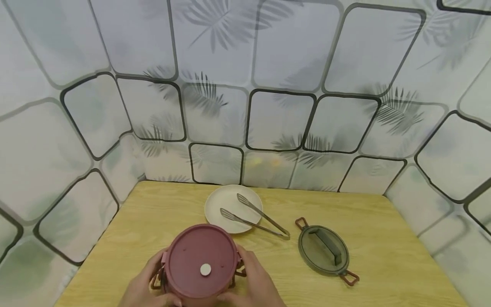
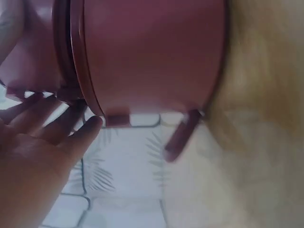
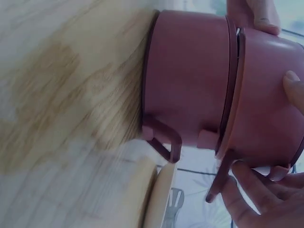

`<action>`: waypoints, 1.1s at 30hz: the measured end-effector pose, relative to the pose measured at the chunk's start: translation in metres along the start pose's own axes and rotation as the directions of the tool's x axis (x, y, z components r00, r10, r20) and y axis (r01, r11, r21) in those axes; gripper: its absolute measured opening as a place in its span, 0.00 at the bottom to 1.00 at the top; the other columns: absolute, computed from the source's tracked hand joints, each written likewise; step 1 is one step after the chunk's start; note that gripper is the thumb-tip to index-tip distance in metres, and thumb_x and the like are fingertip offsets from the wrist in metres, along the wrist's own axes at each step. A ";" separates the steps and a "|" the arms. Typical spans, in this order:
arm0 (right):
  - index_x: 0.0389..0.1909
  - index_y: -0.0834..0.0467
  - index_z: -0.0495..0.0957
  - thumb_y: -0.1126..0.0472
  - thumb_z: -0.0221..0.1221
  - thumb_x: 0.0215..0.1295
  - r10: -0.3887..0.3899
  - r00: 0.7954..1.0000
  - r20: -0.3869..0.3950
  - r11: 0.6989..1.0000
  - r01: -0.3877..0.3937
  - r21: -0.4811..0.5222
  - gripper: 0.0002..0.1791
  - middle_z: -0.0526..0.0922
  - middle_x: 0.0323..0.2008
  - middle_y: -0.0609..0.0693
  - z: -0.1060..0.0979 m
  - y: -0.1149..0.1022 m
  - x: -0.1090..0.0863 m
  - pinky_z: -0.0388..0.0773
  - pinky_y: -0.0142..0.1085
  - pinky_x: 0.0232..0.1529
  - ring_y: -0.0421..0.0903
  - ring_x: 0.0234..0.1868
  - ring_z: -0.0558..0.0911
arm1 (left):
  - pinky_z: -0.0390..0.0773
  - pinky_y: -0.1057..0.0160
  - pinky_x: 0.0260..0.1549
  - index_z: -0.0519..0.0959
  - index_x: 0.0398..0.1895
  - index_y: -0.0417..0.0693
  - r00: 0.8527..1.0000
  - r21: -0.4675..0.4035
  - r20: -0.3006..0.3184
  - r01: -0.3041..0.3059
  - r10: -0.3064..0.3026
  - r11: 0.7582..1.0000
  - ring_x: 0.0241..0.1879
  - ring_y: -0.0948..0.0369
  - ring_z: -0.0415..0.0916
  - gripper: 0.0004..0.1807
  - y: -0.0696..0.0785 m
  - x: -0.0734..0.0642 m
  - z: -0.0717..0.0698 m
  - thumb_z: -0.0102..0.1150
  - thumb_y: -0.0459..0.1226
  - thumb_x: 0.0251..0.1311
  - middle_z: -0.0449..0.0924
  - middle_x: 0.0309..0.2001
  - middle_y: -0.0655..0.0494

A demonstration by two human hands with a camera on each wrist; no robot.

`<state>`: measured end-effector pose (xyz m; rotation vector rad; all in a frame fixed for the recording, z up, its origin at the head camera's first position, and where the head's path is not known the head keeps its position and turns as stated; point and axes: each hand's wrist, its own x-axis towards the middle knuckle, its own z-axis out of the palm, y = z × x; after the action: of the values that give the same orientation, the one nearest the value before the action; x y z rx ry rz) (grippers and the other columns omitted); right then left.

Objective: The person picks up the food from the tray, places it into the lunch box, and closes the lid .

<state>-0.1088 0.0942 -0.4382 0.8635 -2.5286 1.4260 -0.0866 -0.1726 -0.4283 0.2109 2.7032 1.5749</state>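
Two dark red pots stand stacked on the table. The upper pot [image 3: 268, 95] has a flat round top [image 1: 193, 251] with a white knob [image 1: 205, 269]; it rests over the lower pot [image 3: 190, 76], and a narrow dark seam runs between them. My left hand [image 1: 147, 281] grips the upper pot's left side, fingers along it near a side clip. From the right, my right hand [image 1: 255, 277] holds the same pot, its thumb on the front wall and its fingers by the loop handle [image 3: 221, 175]. A lower loop handle [image 2: 183, 136] sticks out close to the tabletop.
Behind the pots, a white plate [image 1: 220, 198] carries open metal tongs [image 1: 264, 216], their hinged end over the table. To the right lies a round dark pan [image 1: 312, 253] with brown loop handles and a bar-handled cover. Patterned walls border the wooden table [image 1: 172, 204].
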 end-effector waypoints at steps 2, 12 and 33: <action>0.69 0.48 0.50 0.40 0.66 0.47 -0.022 1.000 -0.011 1.000 0.022 -0.017 0.51 0.67 0.49 0.44 0.003 -0.003 0.000 0.78 0.34 0.39 0.39 0.45 0.71 | 0.69 0.41 0.47 0.57 0.65 0.57 1.000 -0.011 -0.007 0.027 -0.027 1.000 0.57 0.50 0.64 0.51 -0.001 -0.004 -0.003 0.75 0.42 0.34 0.68 0.59 0.43; 0.68 0.51 0.52 0.38 0.66 0.45 -0.157 0.984 -0.090 0.980 0.144 -0.136 0.52 0.67 0.51 0.41 0.008 -0.012 0.006 0.77 0.36 0.42 0.37 0.47 0.70 | 0.74 0.62 0.46 0.50 0.69 0.55 0.991 -0.140 -0.042 -0.136 0.131 0.981 0.54 0.72 0.62 0.51 -0.018 -0.009 -0.010 0.69 0.28 0.41 0.65 0.60 0.63; 0.69 0.47 0.48 0.37 0.63 0.50 -0.044 0.999 0.005 0.995 0.044 -0.085 0.50 0.67 0.53 0.43 0.012 0.003 0.003 0.76 0.43 0.46 0.39 0.50 0.69 | 0.73 0.54 0.44 0.53 0.65 0.43 0.980 -0.040 0.174 0.108 -0.099 0.993 0.50 0.52 0.67 0.50 -0.037 0.001 -0.004 0.73 0.44 0.41 0.69 0.52 0.41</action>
<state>-0.1105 0.0846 -0.4456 0.9023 -2.5353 1.2954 -0.0925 -0.1937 -0.4580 0.1926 2.5001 1.5179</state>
